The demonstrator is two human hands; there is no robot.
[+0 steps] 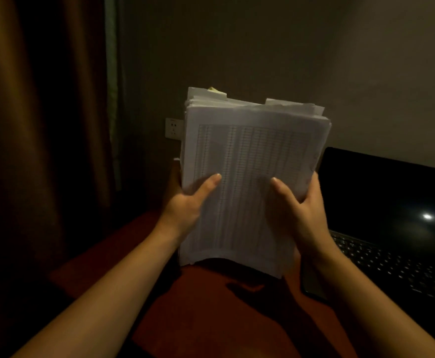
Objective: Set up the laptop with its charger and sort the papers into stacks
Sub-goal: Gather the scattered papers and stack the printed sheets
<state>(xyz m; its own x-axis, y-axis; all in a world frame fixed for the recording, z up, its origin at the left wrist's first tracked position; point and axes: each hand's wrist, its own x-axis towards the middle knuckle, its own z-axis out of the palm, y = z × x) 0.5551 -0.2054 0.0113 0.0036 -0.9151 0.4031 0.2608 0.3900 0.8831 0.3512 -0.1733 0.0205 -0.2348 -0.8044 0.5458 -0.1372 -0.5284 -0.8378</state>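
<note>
- Both hands are on a thick stack of papers point(250, 156), held up on end and tipped back a little, in front of me over the table point(211, 321).
- My left hand point(185, 205) grips the stack's left edge low down. The thumb point(208, 183) lies across the front sheet and the fingers are behind the pile, out of sight.
- My right hand point(301, 210) grips the right edge at about the same height. Its thumb point(279, 188) is on the front sheet and the fingers wrap round the side.
- So both grips are closed on the paper, pinching it between thumb and fingers.
- The front sheet shows a dense printed grid of rows and columns, too blurred to read.
- The pile is ragged: the back sheets stick up above the front ones, and a pale yellowish tab point(215, 90) pokes out at the top left.
- The bottom edge bows upward in the middle. In the dim light the pile looks lifted clear of the table, with a shadow under it, but I can't say for sure.
- The laptop point(391, 254) sits open on the table at the right, just beside the stack. Its screen point(379, 192) is dark with one bright glare spot point(427, 216), and the keyboard point(391, 264) is below it.
- My right forearm crosses the laptop's near left corner.
- A white wall socket point(172, 127) is on the wall point(262, 47), just left of the stack's upper part and partly covered by it.
- A brown curtain point(30, 125) hangs at the left.
- The table top is reddish-brown.
</note>
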